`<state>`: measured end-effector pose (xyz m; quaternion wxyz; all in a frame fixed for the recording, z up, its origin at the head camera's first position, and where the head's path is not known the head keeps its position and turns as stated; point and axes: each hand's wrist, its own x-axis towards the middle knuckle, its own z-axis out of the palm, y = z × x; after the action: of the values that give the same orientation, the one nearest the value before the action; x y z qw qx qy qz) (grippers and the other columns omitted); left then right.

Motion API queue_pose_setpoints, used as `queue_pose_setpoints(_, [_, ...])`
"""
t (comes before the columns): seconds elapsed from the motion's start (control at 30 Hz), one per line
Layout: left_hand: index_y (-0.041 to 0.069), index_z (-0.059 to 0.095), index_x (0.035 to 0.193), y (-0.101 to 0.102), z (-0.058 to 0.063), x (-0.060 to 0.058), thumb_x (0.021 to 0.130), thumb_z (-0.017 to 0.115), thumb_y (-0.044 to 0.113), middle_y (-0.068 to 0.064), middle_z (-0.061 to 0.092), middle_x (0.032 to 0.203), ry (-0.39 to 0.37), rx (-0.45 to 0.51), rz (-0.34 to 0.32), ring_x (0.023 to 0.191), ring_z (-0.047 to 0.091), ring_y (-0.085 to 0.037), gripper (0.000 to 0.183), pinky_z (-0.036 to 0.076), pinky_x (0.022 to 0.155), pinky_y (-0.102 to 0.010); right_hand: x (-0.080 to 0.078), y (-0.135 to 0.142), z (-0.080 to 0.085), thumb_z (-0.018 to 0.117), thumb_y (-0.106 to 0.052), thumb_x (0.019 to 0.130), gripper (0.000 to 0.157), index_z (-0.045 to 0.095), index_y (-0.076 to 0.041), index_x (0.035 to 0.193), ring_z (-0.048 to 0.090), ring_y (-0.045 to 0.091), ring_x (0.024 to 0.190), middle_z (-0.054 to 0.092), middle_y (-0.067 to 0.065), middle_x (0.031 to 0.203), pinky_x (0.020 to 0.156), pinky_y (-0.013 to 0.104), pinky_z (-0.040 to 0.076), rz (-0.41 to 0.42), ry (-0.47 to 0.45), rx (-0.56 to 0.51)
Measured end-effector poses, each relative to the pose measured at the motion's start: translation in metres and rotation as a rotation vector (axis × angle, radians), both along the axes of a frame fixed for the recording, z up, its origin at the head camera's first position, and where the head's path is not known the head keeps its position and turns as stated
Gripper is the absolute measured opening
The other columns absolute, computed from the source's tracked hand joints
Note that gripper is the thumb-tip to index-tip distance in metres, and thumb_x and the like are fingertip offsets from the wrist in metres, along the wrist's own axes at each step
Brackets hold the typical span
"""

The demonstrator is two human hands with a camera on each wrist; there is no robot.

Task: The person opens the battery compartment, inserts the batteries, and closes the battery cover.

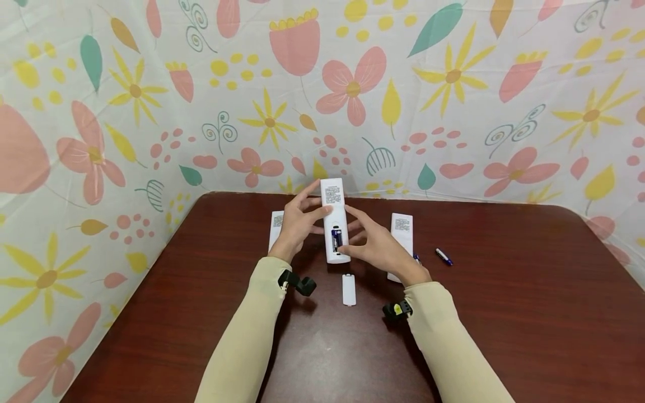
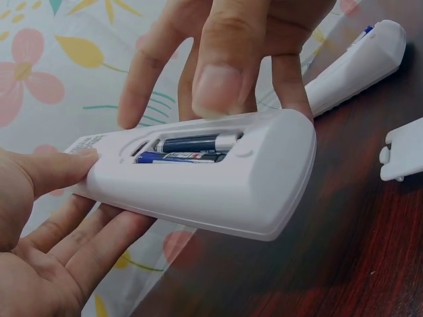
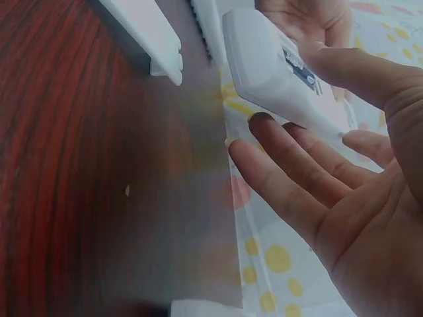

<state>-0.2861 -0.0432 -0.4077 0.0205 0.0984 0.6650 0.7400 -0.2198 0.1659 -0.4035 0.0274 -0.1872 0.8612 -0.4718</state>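
A white remote control point(image 1: 333, 221) is held up off the table, its back facing me and its battery compartment uncovered. Two batteries point(image 2: 188, 145), dark and blue, lie side by side in that compartment. My left hand point(image 1: 298, 223) grips the remote, thumb on its back and fingers beneath. The right hand point(image 1: 377, 242) is at the other side, thumb over the compartment and a fingertip touching the edge. In the right wrist view its other fingers point(image 3: 291, 172) stretch out under the remote. Below lies the white battery cover point(image 1: 349, 290) on the table.
A second remote point(image 1: 275, 225) lies on the left, partly hidden by my left hand. On the right lies a third remote point(image 1: 402, 230), with a battery point(image 1: 417, 259) at its edge. Further right is a loose battery point(image 1: 444, 257). A patterned cloth hangs behind the table.
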Motion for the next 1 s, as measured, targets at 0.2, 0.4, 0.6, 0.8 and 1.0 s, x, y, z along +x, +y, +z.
queue_pose_setpoints(0.2, [0.034, 0.059, 0.154, 0.001, 0.001, 0.000, 0.097, 0.078, 0.003, -0.013, 0.069, 0.128, -0.009, -0.001, 0.003, 0.091, 0.075, -0.032, 0.068, 0.066, 0.064, -0.043, 0.003, 0.005, 0.000, 0.087, -0.022, 0.093, 0.089, 0.036, -0.021, 0.166, 0.066, 0.032, 0.118, 0.061, 0.014, 0.135, 0.094, 0.050, 0.059, -0.004, 0.034, -0.016])
queue_pose_setpoints(0.4, [0.035, 0.059, 0.154, 0.001, 0.001, 0.000, 0.097, 0.078, 0.002, -0.012, 0.070, 0.127, -0.008, -0.005, 0.010, 0.090, 0.075, -0.032, 0.068, 0.065, 0.063, -0.042, 0.010, 0.009, -0.002, 0.088, -0.023, 0.092, 0.082, 0.043, -0.014, 0.160, 0.061, 0.032, 0.126, 0.058, 0.013, 0.139, 0.100, 0.050, 0.057, 0.007, 0.044, 0.000])
queue_pose_setpoints(0.6, [0.029, 0.056, 0.158, 0.000, 0.001, -0.002, 0.097, 0.078, 0.002, -0.013, 0.069, 0.128, -0.006, -0.006, 0.011, 0.092, 0.074, -0.031, 0.070, 0.065, 0.062, -0.041, 0.020, 0.013, -0.006, 0.091, -0.024, 0.089, 0.076, 0.050, -0.008, 0.151, 0.062, 0.032, 0.125, 0.061, 0.013, 0.138, 0.102, 0.051, 0.055, 0.044, 0.044, 0.030])
queue_pose_setpoints(0.8, [0.030, 0.056, 0.157, -0.002, 0.001, -0.002, 0.097, 0.079, 0.003, -0.012, 0.069, 0.128, -0.015, -0.002, 0.016, 0.092, 0.074, -0.032, 0.070, 0.065, 0.062, -0.041, 0.029, 0.016, -0.008, 0.091, -0.024, 0.089, 0.066, 0.056, -0.001, 0.139, 0.064, 0.033, 0.122, 0.063, 0.015, 0.134, 0.103, 0.053, 0.054, 0.080, 0.061, 0.110])
queue_pose_setpoints(1.0, [0.030, 0.056, 0.157, -0.005, 0.000, -0.002, 0.097, 0.079, 0.002, -0.013, 0.068, 0.128, -0.019, 0.008, 0.029, 0.091, 0.074, -0.032, 0.070, 0.065, 0.062, -0.041, 0.036, 0.015, -0.010, 0.092, -0.021, 0.087, 0.056, 0.061, 0.000, 0.129, 0.066, 0.032, 0.116, 0.066, 0.013, 0.125, 0.100, 0.051, 0.055, 0.127, 0.069, 0.210])
